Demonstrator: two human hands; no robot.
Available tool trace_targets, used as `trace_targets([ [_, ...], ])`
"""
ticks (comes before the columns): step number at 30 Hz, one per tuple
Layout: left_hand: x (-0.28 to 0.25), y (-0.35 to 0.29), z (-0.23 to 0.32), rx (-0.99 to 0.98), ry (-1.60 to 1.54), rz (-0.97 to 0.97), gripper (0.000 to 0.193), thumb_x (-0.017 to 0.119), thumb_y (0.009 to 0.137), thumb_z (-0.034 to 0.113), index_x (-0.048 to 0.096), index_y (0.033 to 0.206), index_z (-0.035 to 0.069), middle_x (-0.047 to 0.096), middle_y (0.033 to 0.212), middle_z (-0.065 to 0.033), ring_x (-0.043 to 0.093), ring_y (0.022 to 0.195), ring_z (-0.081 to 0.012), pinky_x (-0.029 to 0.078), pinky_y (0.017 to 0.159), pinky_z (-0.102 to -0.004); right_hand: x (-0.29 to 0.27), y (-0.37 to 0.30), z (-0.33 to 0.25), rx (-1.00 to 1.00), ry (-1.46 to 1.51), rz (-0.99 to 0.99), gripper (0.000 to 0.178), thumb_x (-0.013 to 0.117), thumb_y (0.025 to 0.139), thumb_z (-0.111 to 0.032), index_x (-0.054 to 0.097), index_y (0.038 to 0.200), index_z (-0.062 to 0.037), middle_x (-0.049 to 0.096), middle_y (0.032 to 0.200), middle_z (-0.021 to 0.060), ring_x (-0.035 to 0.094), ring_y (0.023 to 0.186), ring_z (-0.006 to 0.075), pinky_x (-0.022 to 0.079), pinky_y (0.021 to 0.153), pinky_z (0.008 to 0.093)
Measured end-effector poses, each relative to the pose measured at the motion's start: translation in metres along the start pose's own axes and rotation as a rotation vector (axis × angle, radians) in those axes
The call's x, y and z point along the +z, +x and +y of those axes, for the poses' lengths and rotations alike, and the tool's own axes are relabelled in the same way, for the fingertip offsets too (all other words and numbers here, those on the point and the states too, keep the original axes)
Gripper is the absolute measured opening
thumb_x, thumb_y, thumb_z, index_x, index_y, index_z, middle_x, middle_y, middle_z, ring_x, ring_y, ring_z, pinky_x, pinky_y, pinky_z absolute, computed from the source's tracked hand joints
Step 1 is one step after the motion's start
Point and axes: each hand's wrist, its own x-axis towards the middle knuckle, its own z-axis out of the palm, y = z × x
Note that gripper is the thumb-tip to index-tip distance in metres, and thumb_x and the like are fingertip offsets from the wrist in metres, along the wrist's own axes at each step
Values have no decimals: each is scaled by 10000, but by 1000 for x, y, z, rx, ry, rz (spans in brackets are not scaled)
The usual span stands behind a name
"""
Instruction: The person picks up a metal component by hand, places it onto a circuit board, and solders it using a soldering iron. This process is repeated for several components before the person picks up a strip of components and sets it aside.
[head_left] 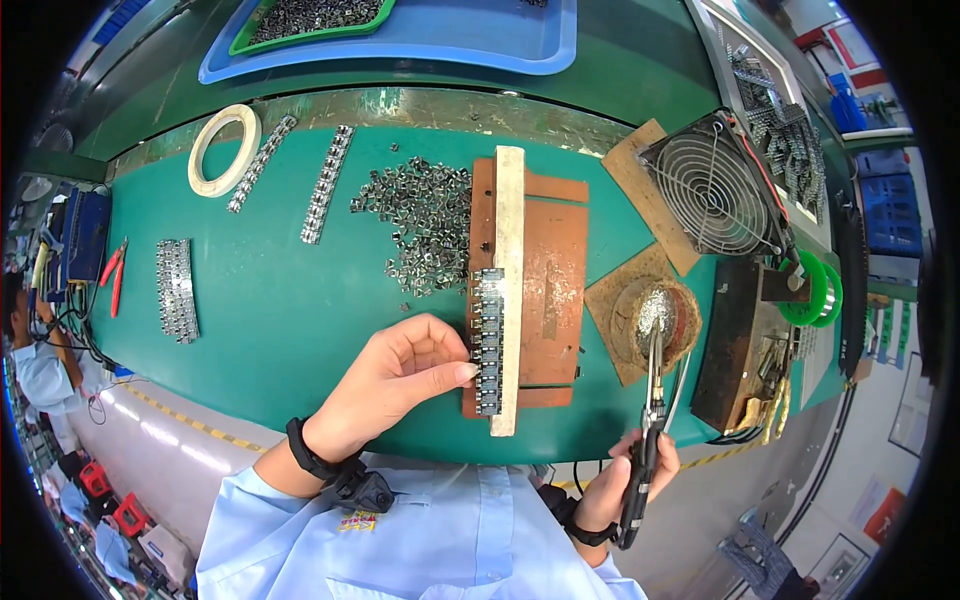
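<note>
Workbench mat [270,290], green, widest thing in view; broad bare stretch at left centre, front edge curving close by the wearer's shirt. Blue tray [480,55] beyond the mat's far edge. Brown block [557,270] right of centre, carrying a long pale bar [509,220] that juts past the block's near and far ends; near end just short of the mat's front edge. Caged fan [712,195] at far right, on a tan board. Dark metal box [730,350] nearer, along the right side. Loose dark components [430,225] heaped against the block's left edge, leaving little room there; mat opens out left of the heap. Round crusted pot [683,315] on a second tan board; only a slim gap of mat between that board and the block. Left hand [395,370] at the block's near left: thumb and forefinger pinched on the component strip, other fingers curled. Right hand [625,485] at the mat's front edge, fingers wrapped round a black-handled soldering iron [642,480], metal end over the pot; contact cannot be told. Tape ring [197,165] at far left, well apart from the work. Component strip [487,345] lies lengthwise against the bar's left edge, over the block's narrow left margin. Red-handled pliers [117,285] near the mat's left edge, clear mat to their right.
</note>
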Motion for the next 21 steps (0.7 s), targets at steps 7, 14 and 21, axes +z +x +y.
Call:
trace_targets([
  [7, -5, 4, 8, -41, 126, -42, 166, 535, 882, 154, 540, 913, -10, 563, 787, -6, 541, 699, -72, 437, 642, -208, -13, 20, -12, -367, 160, -566, 469, 700, 692, -335, 490, 966, -18, 528, 719, 69, 448, 583, 154, 356, 634, 322],
  [14, -5, 5, 4, -25, 139, -40, 164, 534, 882, 157, 549, 891, -6, 538, 753, 12, 501, 659, -54, 411, 601, -197, 2, 26, -26, -321, 195, -678, 404, 779, 568, -157, 586, 898, -26, 612, 685, 87, 543, 554, 193, 381, 615, 319],
  [21, -4, 4, 4, -18, 150, -13, 159, 532, 883, 157, 555, 882, -1, 532, 742, 21, 478, 650, -48, 396, 589, -191, 5, 27, -28, -325, 174, -731, 401, 777, 565, -142, 593, 905, -33, 612, 672, 81, 552, 554, 192, 387, 619, 315],
])
